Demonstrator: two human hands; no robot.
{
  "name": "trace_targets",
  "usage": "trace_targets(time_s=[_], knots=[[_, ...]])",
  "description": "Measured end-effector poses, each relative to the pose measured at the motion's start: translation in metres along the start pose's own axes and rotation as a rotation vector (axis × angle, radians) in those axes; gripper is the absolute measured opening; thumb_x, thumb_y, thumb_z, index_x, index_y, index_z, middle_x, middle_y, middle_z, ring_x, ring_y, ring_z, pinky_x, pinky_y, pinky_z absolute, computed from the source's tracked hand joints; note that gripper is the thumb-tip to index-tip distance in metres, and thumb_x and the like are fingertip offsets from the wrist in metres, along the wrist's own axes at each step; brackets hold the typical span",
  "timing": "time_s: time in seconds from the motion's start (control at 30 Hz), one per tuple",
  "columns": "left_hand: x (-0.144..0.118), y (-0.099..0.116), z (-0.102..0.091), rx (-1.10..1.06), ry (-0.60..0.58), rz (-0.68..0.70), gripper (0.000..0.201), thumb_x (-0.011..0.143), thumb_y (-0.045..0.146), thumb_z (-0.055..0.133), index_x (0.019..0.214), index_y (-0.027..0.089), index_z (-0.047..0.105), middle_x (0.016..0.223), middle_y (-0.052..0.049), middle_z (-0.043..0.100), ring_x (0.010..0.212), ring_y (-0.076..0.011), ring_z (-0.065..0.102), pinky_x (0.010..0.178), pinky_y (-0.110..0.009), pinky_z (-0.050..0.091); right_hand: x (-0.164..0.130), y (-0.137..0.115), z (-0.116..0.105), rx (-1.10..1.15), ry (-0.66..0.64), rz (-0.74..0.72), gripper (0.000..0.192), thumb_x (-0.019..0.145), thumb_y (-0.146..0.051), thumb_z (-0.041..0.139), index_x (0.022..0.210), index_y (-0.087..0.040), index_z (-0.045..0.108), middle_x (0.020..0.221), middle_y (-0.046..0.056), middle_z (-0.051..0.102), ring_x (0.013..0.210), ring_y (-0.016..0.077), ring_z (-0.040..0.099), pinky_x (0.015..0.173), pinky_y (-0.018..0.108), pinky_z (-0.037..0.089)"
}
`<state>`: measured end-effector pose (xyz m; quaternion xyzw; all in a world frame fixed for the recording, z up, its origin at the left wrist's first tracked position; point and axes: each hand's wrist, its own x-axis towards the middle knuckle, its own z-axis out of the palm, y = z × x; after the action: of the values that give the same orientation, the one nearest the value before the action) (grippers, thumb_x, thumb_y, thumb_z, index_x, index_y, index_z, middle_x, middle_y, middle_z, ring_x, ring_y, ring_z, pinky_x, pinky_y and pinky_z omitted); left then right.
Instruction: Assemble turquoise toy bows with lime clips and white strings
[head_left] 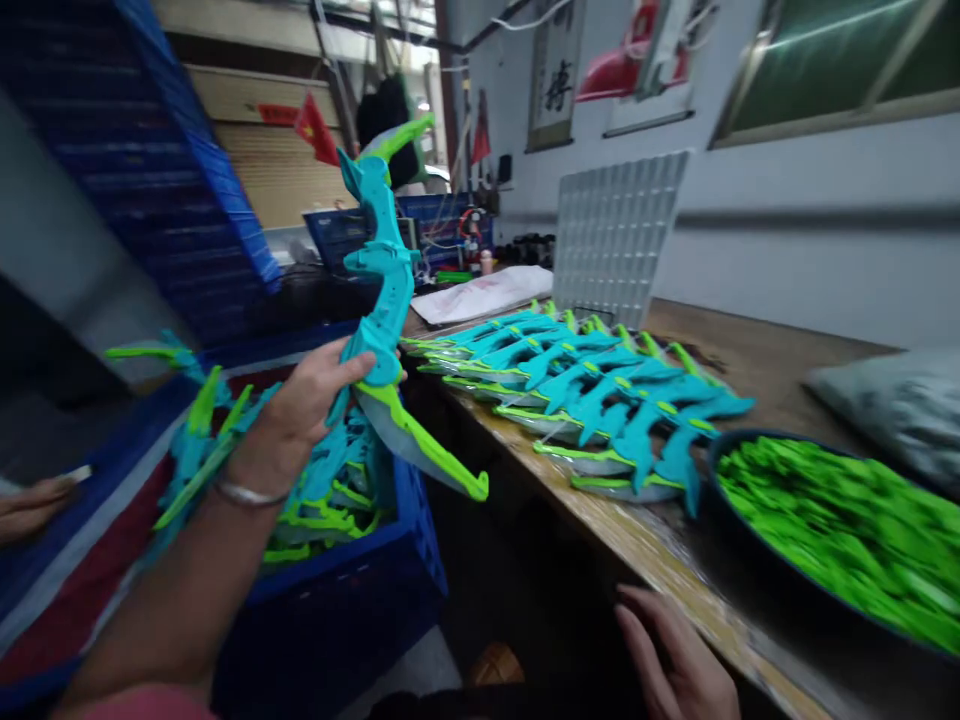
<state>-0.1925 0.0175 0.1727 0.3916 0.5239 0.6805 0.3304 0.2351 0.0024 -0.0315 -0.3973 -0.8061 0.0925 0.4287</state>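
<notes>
Toy bow (386, 300) stands nearly upright above blue crate (360, 590), gripped at mid-handle by left hand (300, 415), fingers closed round it. Right hand (675, 660) rests empty, fingers loose, below table edge (637, 545).

teal toy bow (381, 300) with lime-green limbs, held upright; raised above blue crate of similar bows

Toy bow (390, 300) teal, lime-green tips; crate (352, 610) dark blue; bowl pieces (847, 530) bright green; workbench (750, 350) brown.
</notes>
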Motion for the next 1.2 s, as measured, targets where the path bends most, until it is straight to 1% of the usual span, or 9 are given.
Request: trace_targets(time_s=[0.17,0.27,0.37,0.43,0.63,0.77,0.97,1.07,1.2], knots=[[-0.064,-0.076,0.075,0.012,-0.247,-0.139,0.054,0.064,0.043,0.095,0.108,0.016,0.079,0.097,-0.011,0.079,0.086,-0.0242,0.074,0.08,-0.027,0.06,0.034,-0.062,-0.014,-0.094,0.083,-0.072,0.035,0.107,-0.038,0.055,0.133,-0.015,0.059,0.122,0.015,0.07,0.113,0.0251,0.069,0.095,0.039,0.06],[-0.087,-0.117,0.118,-0.083,-0.357,-0.293,0.058,0.064,0.043,0.094,0.113,0.016,0.077,0.105,-0.011,0.078,0.091,-0.0234,0.072,0.08,-0.025,0.058,0.036,-0.072,-0.008,-0.06,-0.178,0.045,0.051,0.102,-0.049,0.063,0.134,-0.011,0.059,0.122,0.019,0.071,0.111,0.0304,0.07,0.091,0.042,0.06],[-0.1,-0.145,0.151,-0.175,-0.403,-0.383,0.059,0.063,0.043,0.095,0.112,0.016,0.077,0.103,-0.01,0.078,0.087,-0.0218,0.071,0.079,-0.026,0.056,0.025,-0.063,-0.007,0.145,-0.538,0.392,0.028,0.102,-0.042,0.064,0.098,-0.015,0.069,0.084,0.005,0.074,0.07,0.0189,0.07,0.06,0.025,0.049],[-0.107,-0.158,0.165,-0.197,-0.429,-0.403,0.061,0.063,0.042,0.096,0.115,0.017,0.076,0.103,-0.009,0.079,0.088,-0.0212,0.071,0.082,-0.026,0.056,0.013,-0.054,-0.011,0.318,-0.63,0.581,0.026,0.103,-0.032,0.059,0.083,-0.016,0.062,0.068,-0.001,0.066,0.054,0.0105,0.058,0.051,0.02,0.035],[-0.123,-0.182,0.176,-0.245,-0.657,-0.445,0.065,0.077,0.042,0.088,0.133,0.02,0.065,0.109,-0.01,0.077,0.095,-0.0227,0.071,0.085,-0.027,0.056,-0.023,-0.038,-0.031,0.384,-0.616,0.703,0.033,0.093,-0.042,0.07,0.079,-0.018,0.053,0.064,-0.006,0.051,0.055,0.0069,0.041,0.05,0.021,0.022],[-0.11,-0.18,0.183,-0.546,-0.839,-0.507,0.068,0.085,0.043,0.08,0.146,0.025,0.057,0.126,-0.013,0.072,0.105,-0.0259,0.071,0.083,-0.028,0.059,-0.045,-0.033,-0.052,0.267,-0.712,0.679,0.045,0.094,-0.056,0.067,0.077,-0.018,0.05,0.064,-0.006,0.044,0.057,0.0069,0.037,0.051,0.023,0.02],[-0.076,-0.192,0.188,-0.683,-0.945,-0.67,0.048,0.09,0.047,0.073,0.13,0.021,0.071,0.125,-0.019,0.074,0.112,-0.0364,0.072,0.093,-0.048,0.062,-0.076,-0.019,-0.101,0.24,-0.839,0.67,0.074,0.083,-0.092,0.053,0.074,-0.018,0.05,0.06,-0.005,0.042,0.051,0.0074,0.037,0.047,0.024,0.017],[-0.073,-0.217,0.185,-0.613,-1.055,-0.821,0.039,0.09,0.048,0.072,0.118,0.022,0.079,0.108,-0.014,0.079,0.091,-0.0341,0.076,0.078,-0.045,0.065,-0.088,-0.008,-0.126,0.246,-0.99,0.736,0.081,0.073,-0.1,0.051,0.067,-0.019,0.048,0.055,-0.005,0.043,0.046,0.008,0.037,0.045,0.025,0.018],[-0.088,-0.242,0.185,-0.507,-0.949,-0.96,0.036,0.081,0.046,0.084,0.103,0.017,0.083,0.115,-0.014,0.079,0.107,-0.0321,0.074,0.093,-0.038,0.064,-0.089,0.009,-0.15,0.031,-1.142,0.736,0.075,0.072,-0.089,0.067,0.057,-0.019,0.046,0.047,-0.006,0.036,0.044,0.0084,0.028,0.047,0.027,0.017]])
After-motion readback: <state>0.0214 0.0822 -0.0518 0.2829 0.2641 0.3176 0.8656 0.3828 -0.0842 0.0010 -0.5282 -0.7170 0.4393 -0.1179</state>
